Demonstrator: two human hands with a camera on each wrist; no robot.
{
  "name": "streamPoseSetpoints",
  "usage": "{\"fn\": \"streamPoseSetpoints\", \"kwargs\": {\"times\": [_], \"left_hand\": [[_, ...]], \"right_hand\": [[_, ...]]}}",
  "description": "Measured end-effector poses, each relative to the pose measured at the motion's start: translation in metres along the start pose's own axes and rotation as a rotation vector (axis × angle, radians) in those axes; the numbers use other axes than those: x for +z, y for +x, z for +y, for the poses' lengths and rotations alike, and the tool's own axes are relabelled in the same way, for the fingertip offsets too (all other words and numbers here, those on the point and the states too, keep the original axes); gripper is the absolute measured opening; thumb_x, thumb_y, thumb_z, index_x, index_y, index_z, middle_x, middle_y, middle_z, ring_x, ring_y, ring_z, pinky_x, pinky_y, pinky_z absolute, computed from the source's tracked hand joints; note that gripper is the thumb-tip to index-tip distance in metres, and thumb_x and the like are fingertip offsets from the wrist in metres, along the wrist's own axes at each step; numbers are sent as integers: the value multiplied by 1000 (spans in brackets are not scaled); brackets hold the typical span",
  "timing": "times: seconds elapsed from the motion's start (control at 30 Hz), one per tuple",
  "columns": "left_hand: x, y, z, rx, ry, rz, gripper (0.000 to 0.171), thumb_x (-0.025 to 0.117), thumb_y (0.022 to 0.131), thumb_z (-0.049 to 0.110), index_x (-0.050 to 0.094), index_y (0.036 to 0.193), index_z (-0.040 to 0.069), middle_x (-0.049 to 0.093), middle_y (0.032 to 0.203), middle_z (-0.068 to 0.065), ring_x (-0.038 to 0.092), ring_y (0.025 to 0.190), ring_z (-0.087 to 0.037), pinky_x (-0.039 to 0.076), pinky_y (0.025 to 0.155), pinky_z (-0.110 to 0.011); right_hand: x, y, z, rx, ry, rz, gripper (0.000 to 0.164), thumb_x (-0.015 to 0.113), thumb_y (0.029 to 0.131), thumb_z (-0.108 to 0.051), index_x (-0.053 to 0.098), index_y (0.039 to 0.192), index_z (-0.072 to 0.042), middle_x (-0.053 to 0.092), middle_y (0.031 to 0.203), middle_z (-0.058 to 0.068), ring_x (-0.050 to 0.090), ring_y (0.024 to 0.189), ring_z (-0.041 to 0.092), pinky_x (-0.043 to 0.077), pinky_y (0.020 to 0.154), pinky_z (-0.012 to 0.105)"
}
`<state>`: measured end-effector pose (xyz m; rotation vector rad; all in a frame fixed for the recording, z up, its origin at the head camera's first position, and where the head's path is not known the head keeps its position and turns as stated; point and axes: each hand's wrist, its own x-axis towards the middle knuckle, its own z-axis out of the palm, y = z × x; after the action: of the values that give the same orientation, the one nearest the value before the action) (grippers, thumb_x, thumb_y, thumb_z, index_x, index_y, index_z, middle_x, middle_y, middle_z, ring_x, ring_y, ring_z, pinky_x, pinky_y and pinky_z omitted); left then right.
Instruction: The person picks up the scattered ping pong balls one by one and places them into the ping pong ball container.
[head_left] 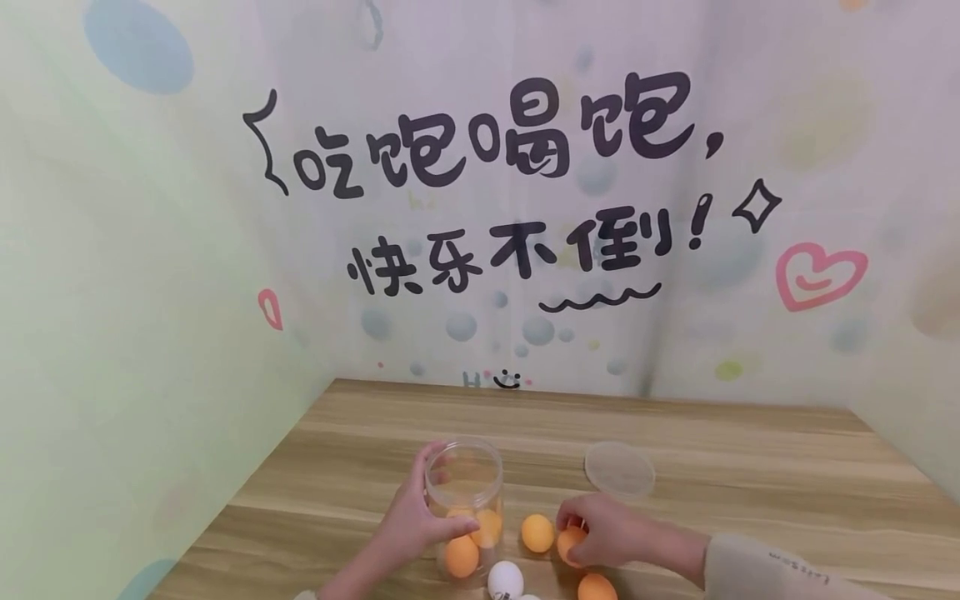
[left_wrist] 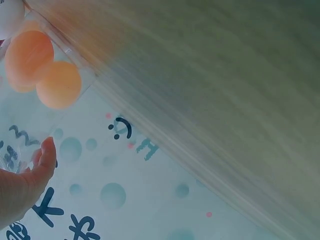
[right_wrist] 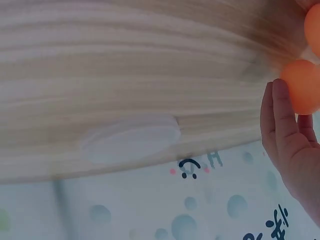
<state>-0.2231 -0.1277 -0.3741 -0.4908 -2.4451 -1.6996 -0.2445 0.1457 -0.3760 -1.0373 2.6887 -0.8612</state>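
Observation:
My left hand (head_left: 414, 517) holds a clear plastic jar (head_left: 491, 497) upright on the table, its thumb across the front and fingers round the far side. The jar has no lid on, and several orange balls (head_left: 461, 557) lie in its lower part. To the right of the jar, my right hand (head_left: 611, 531) pinches an orange ping-pong ball (head_left: 571, 545) between thumb and fingers, close over the tabletop. In the right wrist view the held ball (right_wrist: 300, 87) touches the fingertips. A lighter orange ball (head_left: 537, 533) sits between jar and right hand.
A white ball (head_left: 506, 579) is in front of the jar, with another partly cut off by the frame's edge. One more orange ball (head_left: 597, 587) lies below the right hand. Behind that hand, a round translucent lid (head_left: 620, 468) lies flat on the wooden table (head_left: 750, 467). Printed curtains (head_left: 480, 350) enclose the table.

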Motion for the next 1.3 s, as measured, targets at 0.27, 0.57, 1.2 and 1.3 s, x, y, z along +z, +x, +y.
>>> {"fn": "streamPoseSetpoints", "kwargs": {"times": [0.27, 0.57, 1.2, 1.3], "left_hand": [[0, -1, 0, -1, -19, -11, 93, 83, 62, 12, 26, 136, 9, 40, 136, -20, 40, 119, -41, 42, 82, -45], [0, -1, -1, 1, -13, -18, 93, 83, 63, 13, 26, 136, 8, 40, 136, -20, 40, 119, -41, 42, 82, -43], [-2, 1, -1, 6, -7, -35, 90, 83, 64, 16, 26, 135, 9, 42, 135, -18, 44, 116, -36, 42, 78, -40], [-2, 1, -1, -1, 0, -33, 89, 83, 64, 15, 27, 134, 10, 42, 135, -17, 44, 116, -34, 41, 80, -41]], "right_hand": [[-35, 13, -23, -42, -110, 32, 19, 63, 65, -7, 61, 85, -8, 55, 73, -5, 41, 61, 0, 36, 53, 18], [-78, 42, -72, -60, -100, 49, 21, 63, 75, -3, 62, 96, -2, 58, 83, 1, 48, 69, 10, 42, 60, 20], [-64, 71, -122, -233, -128, -20, 26, 61, 80, -3, 61, 106, -1, 63, 101, 6, 58, 86, 18, 47, 74, 19], [-64, 70, -118, -246, -115, 7, 28, 61, 80, -2, 60, 108, 1, 63, 106, 10, 60, 91, 21, 48, 75, 19]]}}
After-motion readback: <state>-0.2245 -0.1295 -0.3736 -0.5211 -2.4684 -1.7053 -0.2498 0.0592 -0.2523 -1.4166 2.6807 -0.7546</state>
